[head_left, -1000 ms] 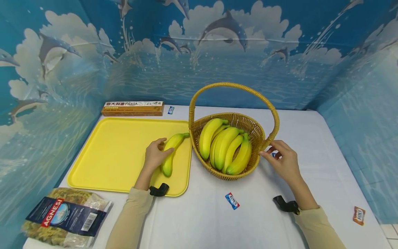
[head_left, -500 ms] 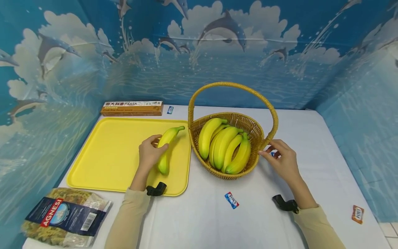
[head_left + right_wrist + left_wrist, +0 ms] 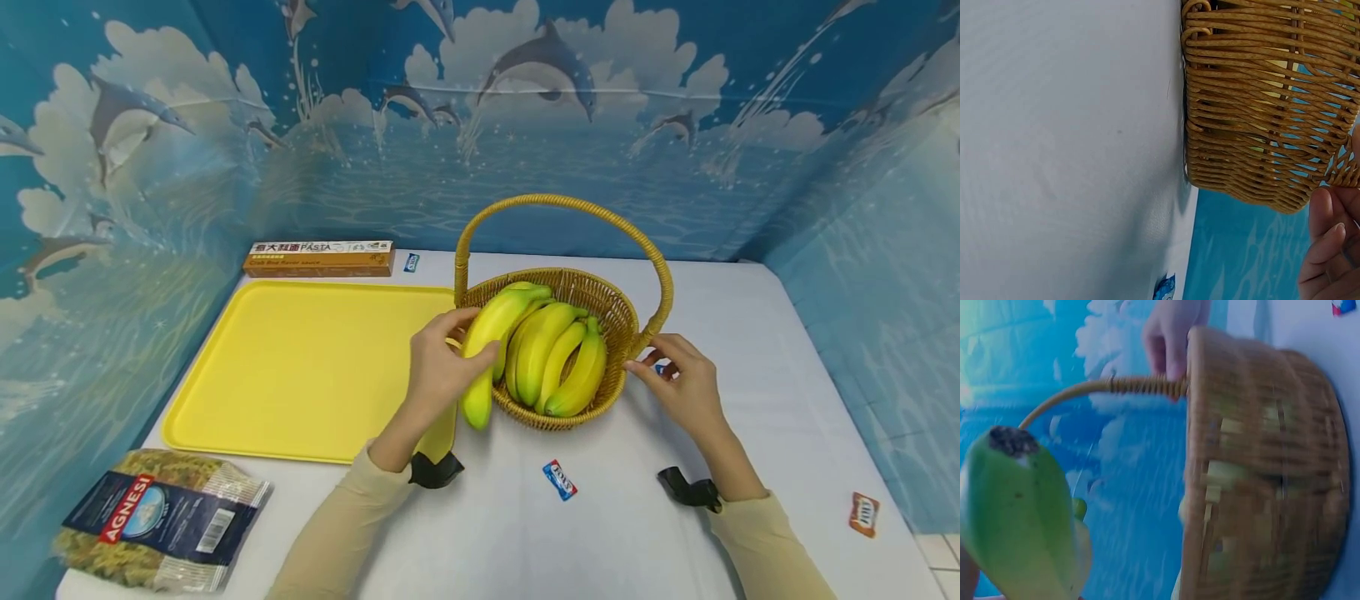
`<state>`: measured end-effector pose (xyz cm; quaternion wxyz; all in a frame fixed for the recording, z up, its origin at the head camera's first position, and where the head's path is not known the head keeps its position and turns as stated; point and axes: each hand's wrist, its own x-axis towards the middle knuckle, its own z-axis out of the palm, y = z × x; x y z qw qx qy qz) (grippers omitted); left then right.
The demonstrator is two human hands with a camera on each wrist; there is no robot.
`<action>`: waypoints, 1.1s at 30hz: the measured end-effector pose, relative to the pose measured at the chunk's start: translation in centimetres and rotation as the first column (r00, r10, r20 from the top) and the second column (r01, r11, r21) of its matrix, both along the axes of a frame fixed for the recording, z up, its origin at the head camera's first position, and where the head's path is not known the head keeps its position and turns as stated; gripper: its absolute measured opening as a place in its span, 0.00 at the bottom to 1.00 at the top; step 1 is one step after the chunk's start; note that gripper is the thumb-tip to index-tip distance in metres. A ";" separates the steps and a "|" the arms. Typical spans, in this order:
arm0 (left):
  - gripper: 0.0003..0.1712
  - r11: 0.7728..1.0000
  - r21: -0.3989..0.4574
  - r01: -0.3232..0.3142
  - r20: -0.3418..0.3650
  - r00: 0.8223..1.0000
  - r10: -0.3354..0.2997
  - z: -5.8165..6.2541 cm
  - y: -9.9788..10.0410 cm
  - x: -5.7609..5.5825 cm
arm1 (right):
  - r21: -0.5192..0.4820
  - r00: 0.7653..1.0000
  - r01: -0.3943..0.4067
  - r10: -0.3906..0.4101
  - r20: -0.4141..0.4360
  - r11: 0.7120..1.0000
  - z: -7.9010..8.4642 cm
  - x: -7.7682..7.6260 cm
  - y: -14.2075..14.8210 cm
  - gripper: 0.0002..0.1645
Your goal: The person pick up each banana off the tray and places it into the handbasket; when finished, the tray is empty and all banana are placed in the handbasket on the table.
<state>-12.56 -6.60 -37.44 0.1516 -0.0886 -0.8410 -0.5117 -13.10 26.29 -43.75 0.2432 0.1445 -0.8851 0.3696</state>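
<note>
My left hand (image 3: 444, 360) grips a yellow banana (image 3: 480, 390) with green ends, held at the left rim of a wicker basket (image 3: 551, 423). In the left wrist view, the dark tip of this banana (image 3: 1019, 512) looms close, beside the basket's woven side (image 3: 1260, 475). Several more bananas (image 3: 543, 350) lie inside the basket under its tall arched handle. At the basket's right side, my right hand (image 3: 678, 379) pinches the rim near the handle's base. The right wrist view shows those fingers (image 3: 1325, 240) against the weave (image 3: 1254, 112).
A yellow tray (image 3: 300, 367) lies to the left, a pasta box (image 3: 318, 259) behind it. In front of the tray sits a pasta bag (image 3: 157, 521). Small wrapped sweets are scattered about, one blue (image 3: 559, 480) before the basket and one orange (image 3: 864, 514) at far right.
My left hand has lifted the banana off the yellow tray and carried it right to the basket's left rim. The right hand keeps its hold on the basket.
</note>
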 end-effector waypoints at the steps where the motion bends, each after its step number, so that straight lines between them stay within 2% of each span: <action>1: 0.25 1.000 -0.012 0.016 -0.007 1.000 -0.016 0.0 0.9 -0.2 | -0.003 1.000 -0.002 0.002 0.000 1.000 0.0 0.0 0.0 0.25; 7: 0.26 0.994 -0.097 0.056 -0.006 0.998 -0.057 -0.8 5.2 -1.8 | -0.016 1.000 -0.018 0.018 0.009 1.000 -0.2 -0.1 -0.3 0.25; 11: 0.27 0.984 -0.171 0.042 0.000 0.999 -0.043 -1.8 6.8 -2.8 | -0.018 1.000 -0.020 0.020 0.012 1.000 -0.2 -0.1 -0.5 0.25; 15: 0.27 0.979 -0.205 0.021 0.021 1.000 -0.017 -2.7 7.9 -3.6 | -0.012 1.000 -0.017 0.017 0.011 1.000 -0.2 -0.1 -0.5 0.25; 19: 0.27 0.975 -0.220 0.028 0.055 0.998 -0.016 -3.3 8.8 -3.7 | -0.007 1.000 -0.013 0.013 0.007 1.000 -0.2 0.0 -0.3 0.25; 23: 0.27 0.969 -0.244 0.024 0.057 0.998 -0.010 -3.6 9.7 -3.6 | -0.007 1.000 -0.007 0.007 -0.001 1.000 -0.2 0.1 -0.1 0.25; 29: 0.27 0.940 -0.338 -0.038 0.037 0.998 0.054 -4.0 10.5 -3.2 | -0.005 1.000 -0.004 0.004 0.000 1.000 -0.2 0.2 -0.1 0.26; 33: 0.28 0.927 -0.372 -0.037 0.017 0.999 0.047 -3.9 10.5 -3.0 | -0.002 1.000 0.000 0.000 0.001 1.000 -0.2 0.2 -0.1 0.25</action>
